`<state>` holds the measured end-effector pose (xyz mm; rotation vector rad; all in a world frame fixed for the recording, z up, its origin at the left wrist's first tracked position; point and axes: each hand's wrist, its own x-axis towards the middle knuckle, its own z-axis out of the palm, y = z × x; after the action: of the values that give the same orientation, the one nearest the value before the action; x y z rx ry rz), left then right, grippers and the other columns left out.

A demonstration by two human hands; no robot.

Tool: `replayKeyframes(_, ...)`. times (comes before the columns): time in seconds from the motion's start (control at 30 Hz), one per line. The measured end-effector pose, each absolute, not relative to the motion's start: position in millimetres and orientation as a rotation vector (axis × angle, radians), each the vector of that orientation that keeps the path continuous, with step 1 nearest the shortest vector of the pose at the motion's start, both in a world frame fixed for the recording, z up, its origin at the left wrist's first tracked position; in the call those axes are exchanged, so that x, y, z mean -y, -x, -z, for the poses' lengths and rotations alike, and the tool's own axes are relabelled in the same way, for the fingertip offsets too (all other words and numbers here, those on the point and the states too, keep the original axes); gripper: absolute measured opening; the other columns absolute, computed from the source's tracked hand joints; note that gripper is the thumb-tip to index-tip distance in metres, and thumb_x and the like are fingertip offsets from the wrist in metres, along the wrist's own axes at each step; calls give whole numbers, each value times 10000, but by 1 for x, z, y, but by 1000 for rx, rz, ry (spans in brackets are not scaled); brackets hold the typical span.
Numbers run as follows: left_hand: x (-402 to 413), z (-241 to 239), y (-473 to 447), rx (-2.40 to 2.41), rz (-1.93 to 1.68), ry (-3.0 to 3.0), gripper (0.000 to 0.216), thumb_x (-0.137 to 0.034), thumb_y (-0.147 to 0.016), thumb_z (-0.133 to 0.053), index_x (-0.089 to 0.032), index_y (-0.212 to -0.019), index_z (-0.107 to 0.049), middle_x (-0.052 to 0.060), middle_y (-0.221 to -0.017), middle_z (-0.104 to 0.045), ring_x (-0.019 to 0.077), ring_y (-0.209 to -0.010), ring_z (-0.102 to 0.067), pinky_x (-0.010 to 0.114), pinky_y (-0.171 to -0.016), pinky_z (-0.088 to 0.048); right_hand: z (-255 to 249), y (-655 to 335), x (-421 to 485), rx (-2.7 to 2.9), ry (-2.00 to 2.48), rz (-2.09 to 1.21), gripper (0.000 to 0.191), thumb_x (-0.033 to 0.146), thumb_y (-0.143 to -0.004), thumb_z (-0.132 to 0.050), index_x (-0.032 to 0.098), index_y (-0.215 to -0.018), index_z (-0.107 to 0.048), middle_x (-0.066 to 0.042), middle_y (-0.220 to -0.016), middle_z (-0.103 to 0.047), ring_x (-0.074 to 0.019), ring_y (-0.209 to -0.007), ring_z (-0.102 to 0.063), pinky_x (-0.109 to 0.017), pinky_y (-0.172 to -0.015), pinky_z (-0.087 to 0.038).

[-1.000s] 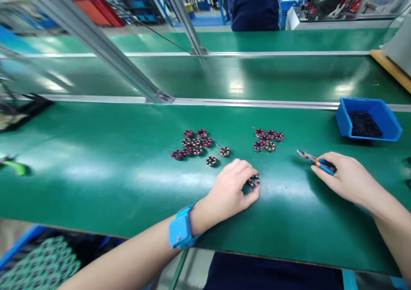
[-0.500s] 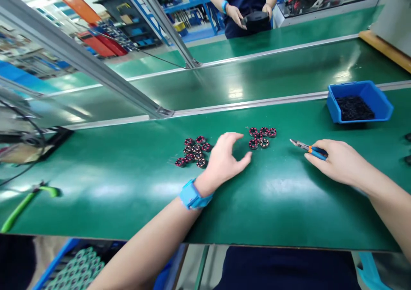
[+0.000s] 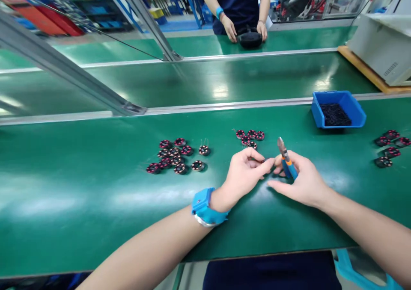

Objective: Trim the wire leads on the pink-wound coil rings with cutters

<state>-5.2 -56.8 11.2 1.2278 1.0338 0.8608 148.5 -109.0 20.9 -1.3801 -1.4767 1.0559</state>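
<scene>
My left hand (image 3: 245,172) is closed in a pinch over the bench, with a small wound motor stator mostly hidden between its fingers; only a dark edge shows at the fingertips. Close against it, my right hand (image 3: 298,176) holds diagonal cutters (image 3: 288,164) with blue and orange handles, their jaws pointing up. Its fingertips almost meet the left ones; whether they touch the stator I cannot tell. Just beyond the hands lies a small cluster of black-and-red stators (image 3: 251,134). A larger cluster of stators (image 3: 174,152) lies to the left, two copper-coloured ones (image 3: 198,166) beside it.
A blue bin (image 3: 355,114) with small black parts stands at the back right of the green bench (image 3: 96,204). More stators (image 3: 391,152) lie at the right edge. A metal post (image 3: 83,76) slants at the left. Across the bench, a co-worker (image 3: 240,7) handles a black object.
My left hand has closed on a stator from the middle cluster and come nearer me. My right hand has moved left to meet it, the cutters now upright. The view has turned right.
</scene>
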Motion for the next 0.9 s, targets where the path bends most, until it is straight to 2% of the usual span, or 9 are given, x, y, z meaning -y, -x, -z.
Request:
replayKeyframes(0.07,55,-11,-5,-1001,-868,-1147,369,-357,-637,-787,-161,-666,-476,-2,-549,-626,118,-494,-615,187,-430,-470,-18,-143,108,1470,1386,-895,249,274,-667,-720,186,-820,-545,-17,-775,-622,-155,-708,-586,-296,-699,-486)
replayKeyframes(0.17,52,-9,-8,-983,-878,-1120,403,-354,-616,-815,-158,-628,-463,-16,-492,-604,97,-442,-586,169,-418,-448,-17,-141,103,1419,1412,-851,250,276,-665,-723,186,-825,-554,-2,-740,-616,-144,-670,-575,-276,-653,-482)
replayKeyframes(0.3,56,-10,-3,-928,-849,-1122,402,-369,-626,-819,-149,-652,-483,-27,-513,-591,80,-450,-572,170,-439,-454,-16,-142,96,1287,1418,-1009,209,252,-653,-717,171,-785,-577,25,-657,-586,-110,-574,-535,-240,-558,-454)
replayKeyframes(0.47,62,-13,-1,-824,-872,-1147,355,-370,-649,-810,-134,-802,-593,-10,-652,-626,96,-561,-613,184,-480,-477,-14,-149,89,955,1363,-1327,380,358,-550,-823,157,-784,-600,42,-603,-575,-95,-499,-520,-243,-502,-447)
replayKeyframes(0.63,58,-12,0,-878,-954,-1176,277,-371,-686,-783,-135,-728,-645,-14,-593,-607,71,-482,-521,188,-438,-423,-18,-151,88,864,1314,-1501,448,362,-490,-876,154,-789,-617,21,-628,-621,-101,-534,-556,-245,-518,-488)
replayKeyframes(0.73,53,-11,3,-892,-1042,-1179,248,-357,-742,-740,-145,-694,-621,-29,-529,-578,72,-461,-511,192,-461,-441,-21,-150,88,833,1320,-1554,457,385,-479,-884,160,-764,-606,14,-622,-632,-107,-537,-572,-240,-505,-483)
replayKeyframes(0.9,51,-12,7,-895,-1223,-1084,241,-371,-766,-713,-158,-763,-601,-26,-623,-604,74,-511,-538,189,-491,-458,-20,-151,88,802,1300,-1580,466,424,-491,-878,160,-758,-602,9,-624,-636,-119,-561,-591,-243,-501,-494)
